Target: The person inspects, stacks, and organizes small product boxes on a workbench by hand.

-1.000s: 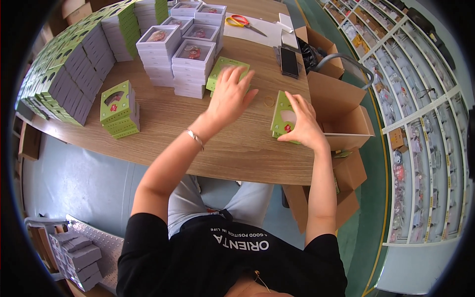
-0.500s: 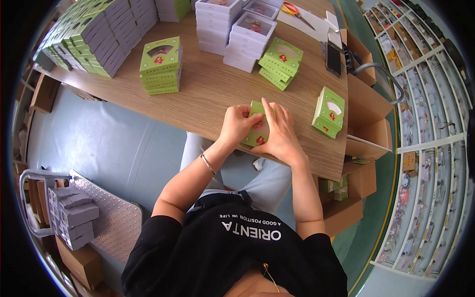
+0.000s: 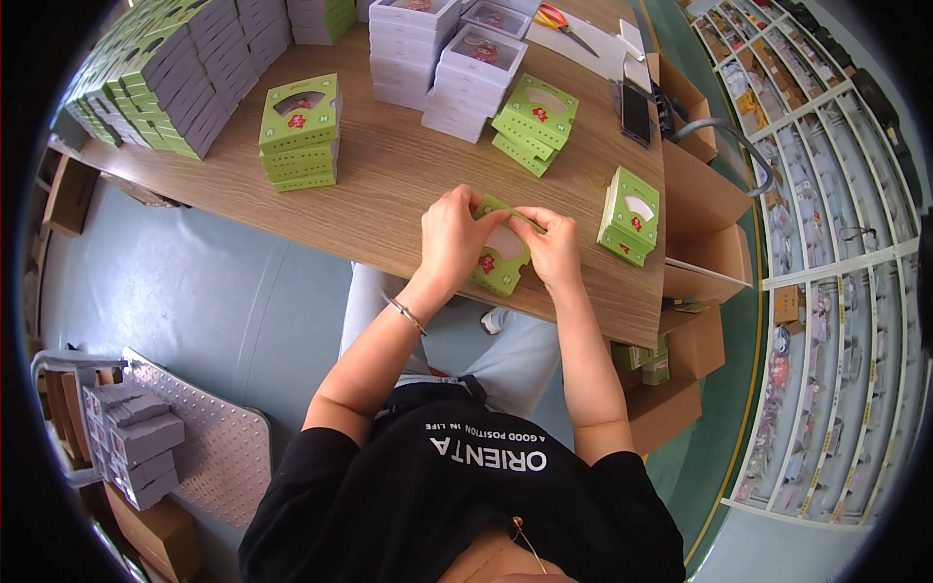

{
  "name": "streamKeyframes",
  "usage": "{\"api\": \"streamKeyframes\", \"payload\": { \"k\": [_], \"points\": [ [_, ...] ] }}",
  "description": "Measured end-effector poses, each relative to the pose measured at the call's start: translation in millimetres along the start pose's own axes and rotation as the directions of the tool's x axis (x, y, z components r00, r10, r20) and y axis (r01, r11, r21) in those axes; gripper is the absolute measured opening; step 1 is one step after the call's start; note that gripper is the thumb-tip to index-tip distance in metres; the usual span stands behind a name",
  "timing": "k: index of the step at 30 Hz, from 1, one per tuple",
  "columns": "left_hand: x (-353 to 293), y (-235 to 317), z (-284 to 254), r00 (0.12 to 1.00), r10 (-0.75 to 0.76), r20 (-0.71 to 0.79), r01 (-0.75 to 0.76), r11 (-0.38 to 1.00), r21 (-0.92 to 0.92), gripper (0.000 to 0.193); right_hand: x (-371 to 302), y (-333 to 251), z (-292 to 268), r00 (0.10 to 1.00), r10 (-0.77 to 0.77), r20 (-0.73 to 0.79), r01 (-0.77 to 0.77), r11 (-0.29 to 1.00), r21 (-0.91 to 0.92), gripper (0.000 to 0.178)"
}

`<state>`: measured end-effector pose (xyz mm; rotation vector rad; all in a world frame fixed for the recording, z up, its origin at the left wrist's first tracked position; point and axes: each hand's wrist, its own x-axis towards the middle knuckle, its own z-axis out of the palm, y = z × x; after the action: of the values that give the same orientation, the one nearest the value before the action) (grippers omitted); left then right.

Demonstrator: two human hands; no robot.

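Observation:
A green card sleeve with a fan-shaped window and a red flower print lies at the near edge of the table, between my hands. My left hand is closed on its left side, thumb near the top edge. With thumb and fingers pinched, my right hand grips the sleeve's upper right edge, where a flap seems raised. Behind my hands sits a stack of green sleeves, and a thinner sleeve stack lies to the right. Green boxes are piled on the left.
White boxes with clear lids rise at the back, beside a large wall of green-and-grey boxes. Orange-handled scissors and a black phone lie back right. Cardboard cartons border the table's right side; a loaded trolley stands left.
My right hand's spread fingers have drawn together into a pinch at the sleeve's upper edge. The sleeve has turned slightly and its window now looks pale. The whole view has shifted slightly.

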<state>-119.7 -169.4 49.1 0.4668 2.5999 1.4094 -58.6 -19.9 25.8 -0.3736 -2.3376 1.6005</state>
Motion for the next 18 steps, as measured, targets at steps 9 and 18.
{"api": "streamKeyframes", "payload": {
  "k": [9,18],
  "points": [
    [-23,-18,46,0.819,0.522,0.239,-0.560,0.632,0.536,0.083,23,9,-4,0.999,0.003,-0.041,-0.012,0.977,-0.212,0.016],
    [-1,-14,48,0.708,0.585,0.395,-0.705,0.556,0.441,0.056,40,-43,-148,0.994,0.025,0.109,0.080,0.523,-0.849,0.109]
  ]
}}
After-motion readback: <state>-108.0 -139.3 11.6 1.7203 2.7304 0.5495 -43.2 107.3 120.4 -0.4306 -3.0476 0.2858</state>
